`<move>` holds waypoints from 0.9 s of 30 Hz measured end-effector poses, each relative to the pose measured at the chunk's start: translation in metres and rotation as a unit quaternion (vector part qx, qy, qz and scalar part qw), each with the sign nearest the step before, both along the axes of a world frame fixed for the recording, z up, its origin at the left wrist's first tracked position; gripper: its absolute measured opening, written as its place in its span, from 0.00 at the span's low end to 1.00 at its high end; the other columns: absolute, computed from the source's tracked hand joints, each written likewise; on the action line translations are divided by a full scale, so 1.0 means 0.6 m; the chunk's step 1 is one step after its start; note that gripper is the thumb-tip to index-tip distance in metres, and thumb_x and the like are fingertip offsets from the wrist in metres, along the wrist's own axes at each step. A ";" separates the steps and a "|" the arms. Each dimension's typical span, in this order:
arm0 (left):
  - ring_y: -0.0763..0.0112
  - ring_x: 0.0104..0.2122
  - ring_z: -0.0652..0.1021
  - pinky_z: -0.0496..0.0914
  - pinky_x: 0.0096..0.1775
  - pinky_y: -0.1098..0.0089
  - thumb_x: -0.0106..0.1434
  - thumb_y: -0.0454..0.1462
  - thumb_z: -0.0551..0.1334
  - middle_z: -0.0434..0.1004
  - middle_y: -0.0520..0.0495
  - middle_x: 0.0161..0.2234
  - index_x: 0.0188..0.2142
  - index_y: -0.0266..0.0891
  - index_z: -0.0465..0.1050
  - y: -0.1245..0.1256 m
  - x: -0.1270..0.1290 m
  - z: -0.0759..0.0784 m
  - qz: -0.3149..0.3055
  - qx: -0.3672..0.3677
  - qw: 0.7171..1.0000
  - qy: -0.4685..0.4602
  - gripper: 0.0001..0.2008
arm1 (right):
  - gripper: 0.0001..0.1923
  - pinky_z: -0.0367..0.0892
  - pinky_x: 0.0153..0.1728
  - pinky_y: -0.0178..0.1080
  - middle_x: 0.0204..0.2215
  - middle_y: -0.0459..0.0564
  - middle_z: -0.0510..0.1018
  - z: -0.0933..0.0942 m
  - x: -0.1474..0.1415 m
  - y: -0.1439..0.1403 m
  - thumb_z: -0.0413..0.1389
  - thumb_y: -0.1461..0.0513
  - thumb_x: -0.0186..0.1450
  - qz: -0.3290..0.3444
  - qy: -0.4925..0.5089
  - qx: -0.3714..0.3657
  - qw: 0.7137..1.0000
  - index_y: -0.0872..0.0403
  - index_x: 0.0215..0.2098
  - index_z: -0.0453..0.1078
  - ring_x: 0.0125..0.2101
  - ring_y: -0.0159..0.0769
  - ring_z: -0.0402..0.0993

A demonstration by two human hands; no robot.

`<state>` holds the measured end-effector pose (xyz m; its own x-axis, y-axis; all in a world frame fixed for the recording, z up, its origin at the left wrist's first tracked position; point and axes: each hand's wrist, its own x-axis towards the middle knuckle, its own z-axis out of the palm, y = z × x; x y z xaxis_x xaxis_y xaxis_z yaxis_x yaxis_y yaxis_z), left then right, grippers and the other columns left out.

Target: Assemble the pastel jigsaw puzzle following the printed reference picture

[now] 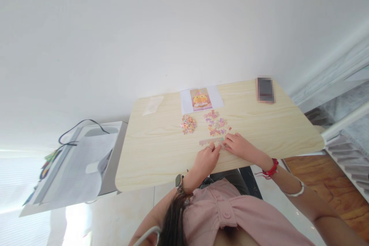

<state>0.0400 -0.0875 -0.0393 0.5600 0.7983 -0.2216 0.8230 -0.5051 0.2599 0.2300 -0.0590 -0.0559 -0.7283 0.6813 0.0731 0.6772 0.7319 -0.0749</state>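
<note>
Pink cloth top [213,207] nearest the lens, soft weave, covered button at the front. Both hands out over the near edge of the counter [150,153].

Left hand [206,159]: fingers bent and close together, tips at the near side of the puzzle strip [210,141]. Right hand [239,147]: fingers curled in, tips at the strip's right end, almost meeting the left ones. Whether either pinches a piece cannot be told; the tips hide it.

Strip sits just beyond the left fingers, toward the wall, long axis roughly parallel to the counter's near edge. Right hand nearer its greenish end, left nearer its middle. Far side looks straight, near side knobbed; thin, flat, mostly dull pink.

Small reddish piece [230,128] alone, just beyond the right hand. Loose pieces [216,123] beyond the strip, spread flat, pink, lilac and orange. Denser pile [188,124], roundish, left of those. Behind, creased white paper [186,102] with a pumpkin picture [201,99], near the far edge. Filmy sheet [153,105] by the far left corner; dark rectangular object [265,90], blurred, by the far right corner.
</note>
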 end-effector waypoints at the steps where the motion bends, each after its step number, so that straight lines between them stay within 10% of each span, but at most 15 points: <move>1: 0.69 0.37 0.72 0.66 0.35 0.72 0.65 0.35 0.45 0.65 0.44 0.43 0.52 0.44 0.57 0.000 0.000 0.000 0.000 0.000 1.000 0.000 0.17 | 0.08 0.55 0.34 0.40 0.33 0.53 0.69 0.000 0.000 0.000 0.46 0.63 0.65 0.001 0.001 0.000 1.000 0.56 0.33 0.66 0.37 0.38 0.63; 27: 0.68 0.37 0.73 0.68 0.35 0.71 0.65 0.34 0.45 0.67 0.43 0.42 0.53 0.43 0.56 -0.005 0.003 -0.009 -0.004 0.026 0.999 0.024 0.18 | 0.13 0.56 0.34 0.38 0.27 0.49 0.70 0.001 -0.001 -0.028 0.45 0.64 0.66 -0.064 0.115 0.015 0.991 0.55 0.29 0.69 0.30 0.34 0.63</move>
